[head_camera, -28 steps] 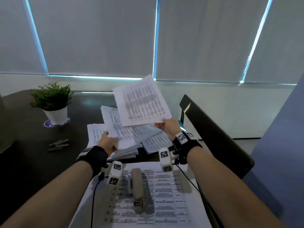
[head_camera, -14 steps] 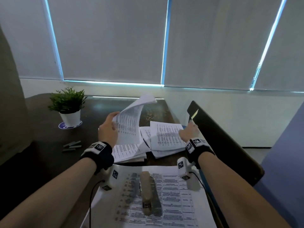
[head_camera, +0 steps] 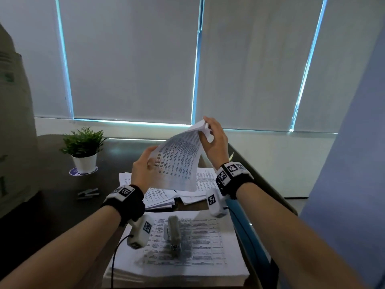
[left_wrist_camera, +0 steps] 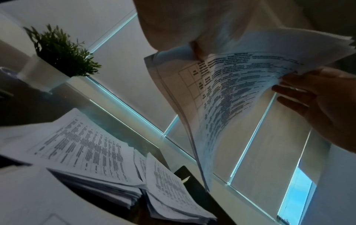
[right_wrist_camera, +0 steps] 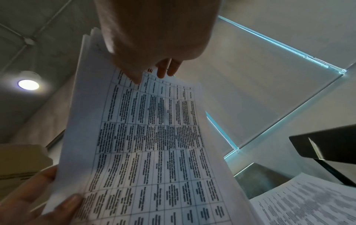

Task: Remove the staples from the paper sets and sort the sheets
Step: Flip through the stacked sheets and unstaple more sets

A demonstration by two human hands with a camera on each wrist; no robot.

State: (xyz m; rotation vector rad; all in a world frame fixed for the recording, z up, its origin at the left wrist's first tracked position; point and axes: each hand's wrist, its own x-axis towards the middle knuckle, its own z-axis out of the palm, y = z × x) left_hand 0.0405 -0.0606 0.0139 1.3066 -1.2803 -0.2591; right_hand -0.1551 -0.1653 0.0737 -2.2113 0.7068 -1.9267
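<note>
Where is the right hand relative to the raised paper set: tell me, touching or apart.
Touching. The right wrist view shows the right hand pinching the top corner of the paper set, thumb on the printed face.

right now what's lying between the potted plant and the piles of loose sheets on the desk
In the head view, a few small grey bars lie on the dark desk between the potted plant and the loose sheet piles.

The room is dim. Cold blue daylight leaks through the narrow gaps between the drawn blinds point(head_camera: 133, 59), and a round ceiling lamp point(right_wrist_camera: 28, 84) glows with a soft halo in the right wrist view. The held paper set point(head_camera: 177, 161) is backlit, its print smeared by blur. The stapler point(head_camera: 173, 232) throws a soft shadow. Straight lines bow toward the edges.
</note>
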